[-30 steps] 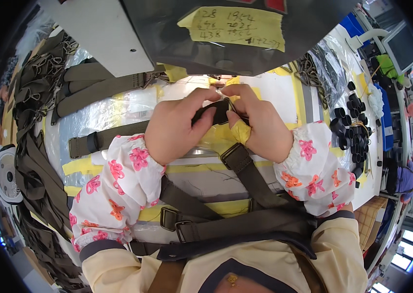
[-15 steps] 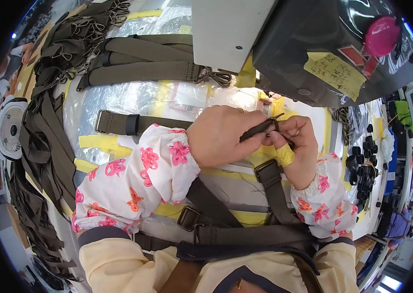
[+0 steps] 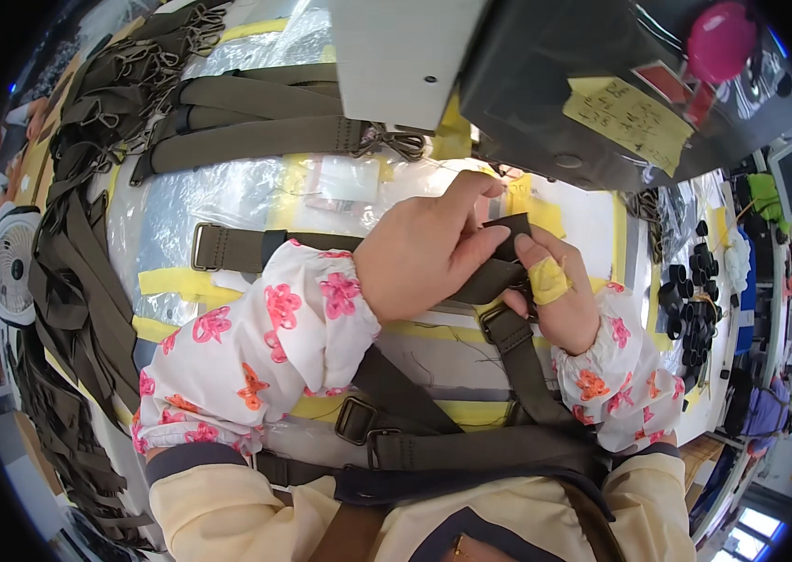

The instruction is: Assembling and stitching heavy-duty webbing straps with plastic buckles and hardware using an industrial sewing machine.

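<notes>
My left hand [image 3: 419, 253] and my right hand [image 3: 560, 300] both pinch the folded end of an olive webbing strap [image 3: 519, 361] in the middle of the table. The strap runs down toward my lap through a metal slider buckle [image 3: 494, 323]. A strip of yellow tape wraps one right finger. Both forearms wear white floral sleeve covers. The strap's end sits just below the grey sewing machine head [image 3: 546, 84].
Finished olive straps with metal hooks [image 3: 255, 117] lie at the back left, and more straps [image 3: 77, 290] hang over the left edge by a small white fan [image 3: 7, 267]. Black plastic buckles [image 3: 691, 304] are heaped at the right. The tabletop [image 3: 227, 201] is plastic-covered with yellow tape.
My view has swung left and down across the table. My hands stayed on the strap end, and the left hand now covers more of it.
</notes>
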`<state>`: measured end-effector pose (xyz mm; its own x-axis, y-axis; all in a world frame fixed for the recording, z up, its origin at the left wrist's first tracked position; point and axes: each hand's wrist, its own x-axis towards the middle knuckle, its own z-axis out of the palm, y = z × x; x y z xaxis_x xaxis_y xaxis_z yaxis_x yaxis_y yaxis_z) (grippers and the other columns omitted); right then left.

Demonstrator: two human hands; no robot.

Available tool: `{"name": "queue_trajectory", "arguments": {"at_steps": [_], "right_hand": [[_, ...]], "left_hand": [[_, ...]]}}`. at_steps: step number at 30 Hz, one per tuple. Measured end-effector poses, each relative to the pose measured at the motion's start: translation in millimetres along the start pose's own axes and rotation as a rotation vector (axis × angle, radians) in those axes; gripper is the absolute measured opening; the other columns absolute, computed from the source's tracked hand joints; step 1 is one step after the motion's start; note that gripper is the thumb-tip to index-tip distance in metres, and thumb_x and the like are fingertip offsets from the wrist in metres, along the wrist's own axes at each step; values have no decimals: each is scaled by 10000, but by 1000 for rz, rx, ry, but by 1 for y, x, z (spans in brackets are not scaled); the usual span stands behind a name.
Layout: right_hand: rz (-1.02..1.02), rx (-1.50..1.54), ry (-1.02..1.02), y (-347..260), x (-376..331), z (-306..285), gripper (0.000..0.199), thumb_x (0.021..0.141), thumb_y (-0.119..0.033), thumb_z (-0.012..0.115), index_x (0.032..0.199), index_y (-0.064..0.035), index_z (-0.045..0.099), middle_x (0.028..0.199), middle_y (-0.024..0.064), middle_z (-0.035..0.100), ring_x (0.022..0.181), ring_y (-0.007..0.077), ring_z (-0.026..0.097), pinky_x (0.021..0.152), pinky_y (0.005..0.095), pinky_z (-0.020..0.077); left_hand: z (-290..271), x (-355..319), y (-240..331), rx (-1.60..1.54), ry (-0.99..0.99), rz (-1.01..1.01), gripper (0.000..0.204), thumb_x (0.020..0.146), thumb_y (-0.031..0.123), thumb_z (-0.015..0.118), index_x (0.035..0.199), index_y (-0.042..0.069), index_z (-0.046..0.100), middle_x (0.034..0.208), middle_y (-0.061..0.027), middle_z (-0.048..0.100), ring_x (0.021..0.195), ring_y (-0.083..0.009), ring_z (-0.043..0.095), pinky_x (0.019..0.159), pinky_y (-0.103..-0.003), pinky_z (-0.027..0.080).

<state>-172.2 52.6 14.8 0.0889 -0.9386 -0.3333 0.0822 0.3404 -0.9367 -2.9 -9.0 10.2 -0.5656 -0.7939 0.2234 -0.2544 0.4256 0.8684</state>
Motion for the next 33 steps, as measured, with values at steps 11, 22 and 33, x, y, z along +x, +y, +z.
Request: {"name": "queue_trajectory", "arguments": {"at_steps": [11, 22, 33], "right_hand": [[-74, 45, -28, 11, 5, -2, 294, 936, -226, 466, 843, 36, 560, 610, 55, 558, 482, 98, 543, 439, 212, 420], [-186, -81, 19, 10, 3, 6, 299, 953, -233, 438, 894, 34, 558, 613, 47, 547, 493, 96, 541, 432, 231, 418], [-232, -353, 92, 5, 6, 5, 255, 934, -199, 468, 843, 30, 534, 610, 73, 557, 501, 133, 564, 453, 273, 431]], "left_hand": [[-1, 1, 1, 547, -37, 497, 223, 745, 87, 601, 956, 14, 593, 717, -98, 599, 608, -229, 596, 516, -334, 461], [-2, 1, 1, 158, -40, 128, 125, 798, 136, 610, 849, 22, 616, 655, -96, 605, 582, -252, 593, 503, -311, 446], [-6, 3, -5, -114, -169, -146, 133, 797, 108, 646, 857, -3, 604, 663, -79, 577, 535, -132, 494, 504, -261, 419]]}}
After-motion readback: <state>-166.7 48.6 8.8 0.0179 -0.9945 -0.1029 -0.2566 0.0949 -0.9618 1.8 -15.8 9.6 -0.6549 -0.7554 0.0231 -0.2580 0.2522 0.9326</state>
